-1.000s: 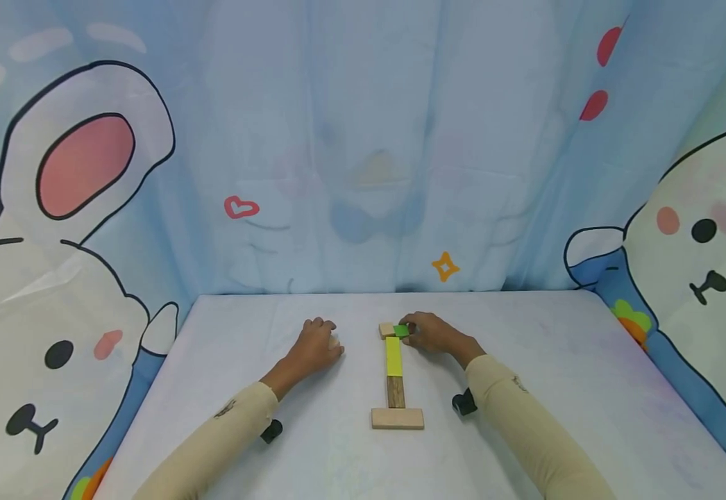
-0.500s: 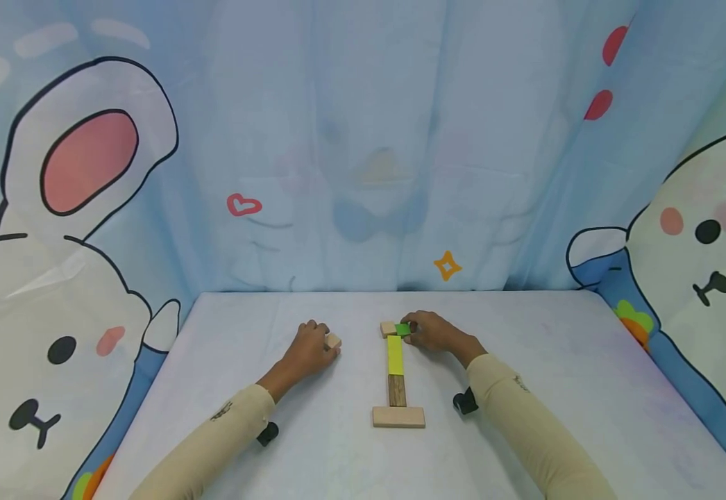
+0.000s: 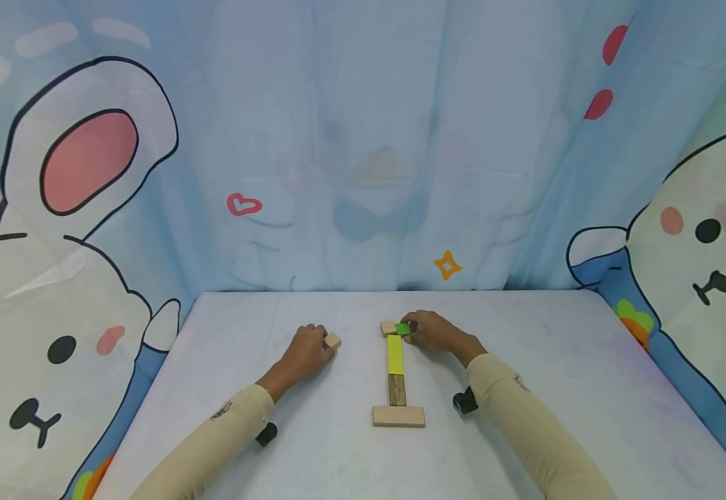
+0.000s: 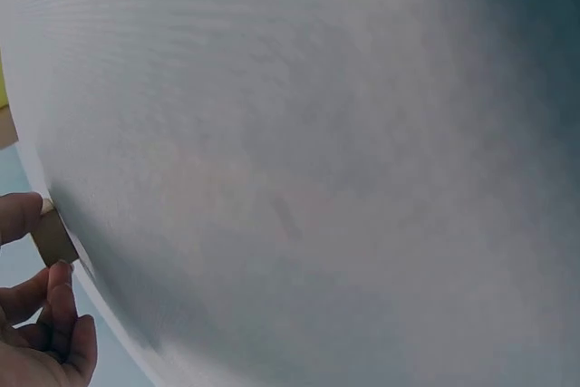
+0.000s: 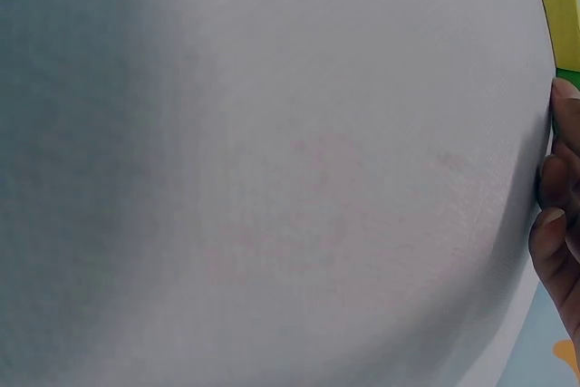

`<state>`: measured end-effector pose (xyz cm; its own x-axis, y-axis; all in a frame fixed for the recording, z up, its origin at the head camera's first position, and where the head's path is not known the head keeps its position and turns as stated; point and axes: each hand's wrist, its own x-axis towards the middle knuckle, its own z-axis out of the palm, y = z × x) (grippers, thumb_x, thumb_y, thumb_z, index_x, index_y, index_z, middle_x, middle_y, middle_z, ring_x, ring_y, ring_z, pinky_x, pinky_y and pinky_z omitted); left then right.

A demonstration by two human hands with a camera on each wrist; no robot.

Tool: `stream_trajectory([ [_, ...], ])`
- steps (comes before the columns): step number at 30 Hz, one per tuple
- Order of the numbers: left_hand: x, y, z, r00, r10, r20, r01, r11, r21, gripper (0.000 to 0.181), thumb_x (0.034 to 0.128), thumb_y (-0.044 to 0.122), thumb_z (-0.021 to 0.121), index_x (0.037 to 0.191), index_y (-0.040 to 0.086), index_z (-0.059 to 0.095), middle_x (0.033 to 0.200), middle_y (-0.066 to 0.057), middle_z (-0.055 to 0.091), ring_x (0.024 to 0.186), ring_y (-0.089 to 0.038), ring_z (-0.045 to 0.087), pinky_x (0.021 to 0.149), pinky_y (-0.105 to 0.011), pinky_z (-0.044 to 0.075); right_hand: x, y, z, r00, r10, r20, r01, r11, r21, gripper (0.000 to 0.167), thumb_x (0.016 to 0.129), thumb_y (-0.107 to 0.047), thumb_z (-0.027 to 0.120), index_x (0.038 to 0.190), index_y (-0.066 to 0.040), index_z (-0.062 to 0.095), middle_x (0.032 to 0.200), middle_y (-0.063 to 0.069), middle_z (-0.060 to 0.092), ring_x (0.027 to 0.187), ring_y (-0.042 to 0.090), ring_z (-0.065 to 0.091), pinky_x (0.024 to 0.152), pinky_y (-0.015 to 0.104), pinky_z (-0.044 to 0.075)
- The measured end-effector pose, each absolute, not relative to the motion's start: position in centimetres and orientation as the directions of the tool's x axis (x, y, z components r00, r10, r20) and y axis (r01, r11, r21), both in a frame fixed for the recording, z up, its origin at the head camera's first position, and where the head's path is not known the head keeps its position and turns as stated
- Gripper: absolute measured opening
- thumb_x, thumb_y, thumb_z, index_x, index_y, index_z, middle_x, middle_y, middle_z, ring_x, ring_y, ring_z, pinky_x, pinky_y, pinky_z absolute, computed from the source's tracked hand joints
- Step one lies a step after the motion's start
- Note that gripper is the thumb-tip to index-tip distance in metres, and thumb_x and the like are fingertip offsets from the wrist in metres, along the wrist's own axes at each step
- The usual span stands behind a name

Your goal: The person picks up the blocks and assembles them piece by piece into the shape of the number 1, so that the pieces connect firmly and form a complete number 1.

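Note:
Between the thumb and fingers of my left hand [image 3: 303,353] is a small pale wooden block [image 3: 333,341]; the left wrist view shows the pinch too. My right hand [image 3: 432,331] pinches a green block [image 3: 403,328] at the far end of a row of blocks. Beside the green one lies another small pale wooden block [image 3: 388,329]. Below that pair, a yellow block [image 3: 395,355] runs toward me, followed by a brown block [image 3: 397,390]. A long pale wooden block [image 3: 398,417] lies crosswise at the near end. In the right wrist view fingers mostly hide the green block.
A white cloth-covered table [image 3: 500,444] lies beneath everything, its far edge meeting a blue curtain [image 3: 363,139] printed with cartoon animals. Dark wrist cameras hang under both sleeves.
My left hand has shifted slightly left and turned, so its pale block shows more plainly. The right hand stays at the green block. The head view has moved a little.

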<state>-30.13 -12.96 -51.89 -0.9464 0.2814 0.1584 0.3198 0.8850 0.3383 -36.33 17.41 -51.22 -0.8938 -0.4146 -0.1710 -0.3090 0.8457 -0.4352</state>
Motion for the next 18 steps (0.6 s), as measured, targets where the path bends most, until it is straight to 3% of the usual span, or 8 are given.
stream_trajectory([
  [18, -30.38, -12.64, -52.04, -0.961, 0.262, 0.086, 0.275, 0.897, 0.346, 0.033, 0.093, 0.018, 0.07, 0.116, -0.006, 0.065, 0.097, -0.014, 0.067, 0.086, -0.022, 0.059, 0.079, -0.035, 0.051, -36.55, 17.48, -51.65, -0.895, -0.412, -0.17, -0.306, 0.845, -0.438, 0.04, 0.096, -0.02, 0.069, 0.133, -0.008, 0.06, 0.111, 0.006, 0.064, 0.103, 0.022, 0.057, 0.097, 0.046, 0.047],
])
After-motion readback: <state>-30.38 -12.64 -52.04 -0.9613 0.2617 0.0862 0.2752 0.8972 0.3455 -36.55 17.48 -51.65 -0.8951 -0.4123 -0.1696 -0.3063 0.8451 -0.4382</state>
